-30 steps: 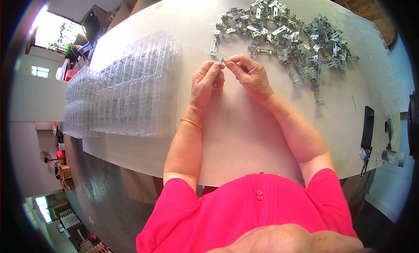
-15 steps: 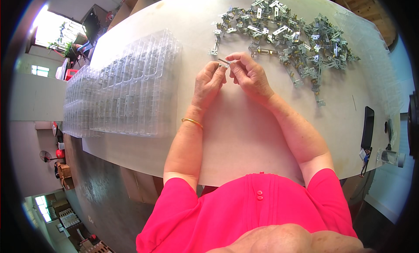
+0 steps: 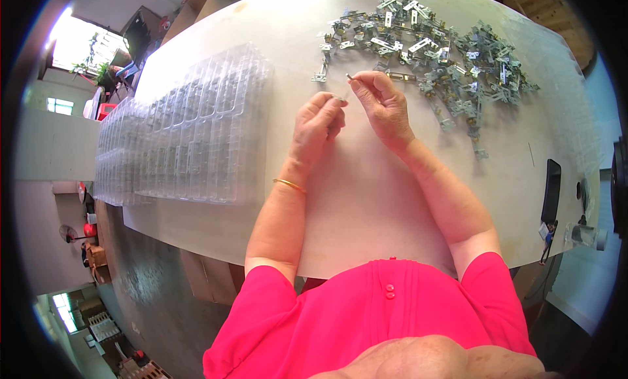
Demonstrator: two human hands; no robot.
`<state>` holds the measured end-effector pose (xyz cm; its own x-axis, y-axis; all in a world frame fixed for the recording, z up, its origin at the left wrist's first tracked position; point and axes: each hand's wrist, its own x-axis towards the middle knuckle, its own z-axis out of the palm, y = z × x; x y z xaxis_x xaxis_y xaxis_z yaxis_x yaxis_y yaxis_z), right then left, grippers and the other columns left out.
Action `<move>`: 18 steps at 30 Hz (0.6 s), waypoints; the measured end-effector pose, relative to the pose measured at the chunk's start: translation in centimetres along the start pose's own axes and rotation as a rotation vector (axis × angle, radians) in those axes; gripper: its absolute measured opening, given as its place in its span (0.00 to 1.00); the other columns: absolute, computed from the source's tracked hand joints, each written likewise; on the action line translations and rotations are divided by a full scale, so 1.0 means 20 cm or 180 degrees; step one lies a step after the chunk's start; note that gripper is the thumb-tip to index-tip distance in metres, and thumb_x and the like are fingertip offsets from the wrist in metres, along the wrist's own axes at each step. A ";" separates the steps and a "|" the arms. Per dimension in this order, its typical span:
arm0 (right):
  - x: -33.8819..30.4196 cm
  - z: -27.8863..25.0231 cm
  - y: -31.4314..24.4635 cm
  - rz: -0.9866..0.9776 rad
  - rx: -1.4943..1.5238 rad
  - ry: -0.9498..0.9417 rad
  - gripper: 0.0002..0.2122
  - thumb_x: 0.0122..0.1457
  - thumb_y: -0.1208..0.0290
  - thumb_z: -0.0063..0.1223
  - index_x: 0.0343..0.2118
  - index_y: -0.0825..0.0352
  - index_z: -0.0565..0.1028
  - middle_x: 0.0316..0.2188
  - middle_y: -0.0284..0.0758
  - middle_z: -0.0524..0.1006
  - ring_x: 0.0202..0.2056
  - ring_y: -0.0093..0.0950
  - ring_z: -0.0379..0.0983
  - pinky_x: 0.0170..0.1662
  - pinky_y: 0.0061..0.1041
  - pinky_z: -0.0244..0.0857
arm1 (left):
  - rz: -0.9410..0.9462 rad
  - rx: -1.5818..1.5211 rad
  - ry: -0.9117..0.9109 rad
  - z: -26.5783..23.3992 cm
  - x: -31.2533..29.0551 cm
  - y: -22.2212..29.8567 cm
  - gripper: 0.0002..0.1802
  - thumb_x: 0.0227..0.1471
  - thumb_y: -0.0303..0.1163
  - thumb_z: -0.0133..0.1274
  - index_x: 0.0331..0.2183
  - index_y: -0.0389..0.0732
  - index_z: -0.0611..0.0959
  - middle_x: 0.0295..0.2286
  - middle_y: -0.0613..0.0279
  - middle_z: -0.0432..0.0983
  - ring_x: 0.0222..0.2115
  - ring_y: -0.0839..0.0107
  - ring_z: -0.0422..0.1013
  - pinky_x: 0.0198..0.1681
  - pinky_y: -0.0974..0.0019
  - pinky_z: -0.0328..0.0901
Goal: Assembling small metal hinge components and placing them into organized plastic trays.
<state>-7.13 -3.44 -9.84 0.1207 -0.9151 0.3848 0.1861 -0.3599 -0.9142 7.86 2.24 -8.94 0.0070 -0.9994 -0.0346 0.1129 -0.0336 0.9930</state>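
Above the table, my left hand (image 3: 316,127) is closed, with a small silvery metal piece (image 3: 341,100) showing at its thumb and fingertips. My right hand (image 3: 384,109) pinches another small metal piece (image 3: 349,76) between thumb and forefinger, a little farther off and to the right. The two hands are apart. Most of each piece is hidden by the fingers. Just beyond the right hand spreads a heap of metal bracket assemblies (image 3: 418,45), silvery with some brass-coloured parts.
Clear plastic trays (image 3: 252,127) with metal parts in their compartments stand stacked on the left of the table (image 3: 366,228). A black elongated object (image 3: 551,190) and a clear jar (image 3: 585,236) are at the right edge. More clear plastic lies at the far right.
My hands, together before, have separated. The right hand has moved slightly up and away with its piece; the left hand has stayed nearly in place, turning a little.
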 end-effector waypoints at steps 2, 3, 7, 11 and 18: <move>-0.01 0.00 0.00 0.0329 0.0285 -0.0042 0.02 0.61 0.73 0.57 0.34 0.64 0.78 0.24 0.24 0.72 0.26 0.11 0.64 0.29 0.15 0.61 | -0.0170 -0.0499 0.0006 -0.04 0.00 0.01 0.13 0.64 0.36 0.45 0.37 0.37 0.79 0.20 0.68 0.70 0.14 0.82 0.59 0.17 0.76 0.53; -0.01 0.00 0.02 0.0445 0.0109 -0.0118 0.03 0.61 0.72 0.58 0.35 0.64 0.78 0.22 0.23 0.72 0.24 0.11 0.63 0.27 0.15 0.60 | -0.0200 -0.0818 0.0047 -0.05 0.00 0.02 0.14 0.65 0.36 0.44 0.37 0.36 0.79 0.20 0.67 0.70 0.13 0.81 0.59 0.16 0.76 0.53; -0.03 -0.01 0.01 0.0542 -0.0329 -0.0357 0.04 0.61 0.70 0.58 0.35 0.65 0.78 0.19 0.23 0.72 0.22 0.11 0.62 0.25 0.16 0.59 | -0.0145 -0.1302 -0.0018 -0.07 0.01 0.01 0.15 0.65 0.37 0.42 0.39 0.35 0.78 0.21 0.64 0.71 0.12 0.80 0.59 0.16 0.76 0.53; -0.04 -0.01 -0.02 0.0609 -0.0388 -0.0412 0.05 0.61 0.69 0.58 0.35 0.64 0.79 0.20 0.23 0.73 0.23 0.11 0.63 0.26 0.16 0.60 | -0.0136 -0.1320 -0.0116 -0.08 0.02 0.01 0.15 0.65 0.36 0.42 0.39 0.35 0.78 0.21 0.64 0.71 0.12 0.80 0.59 0.16 0.76 0.53; -0.03 -0.01 -0.04 0.0614 -0.0598 -0.0453 0.06 0.61 0.69 0.58 0.36 0.64 0.79 0.22 0.26 0.76 0.24 0.12 0.67 0.27 0.17 0.63 | -0.0135 -0.1258 -0.0101 -0.07 0.01 0.01 0.14 0.65 0.35 0.43 0.39 0.35 0.78 0.20 0.64 0.72 0.12 0.80 0.60 0.16 0.76 0.53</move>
<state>-7.58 -2.60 -9.47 0.2742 -0.9399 0.2036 -0.0354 -0.2214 -0.9745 9.31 1.99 -8.96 -0.0358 -0.9972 -0.0650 0.4860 -0.0742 0.8708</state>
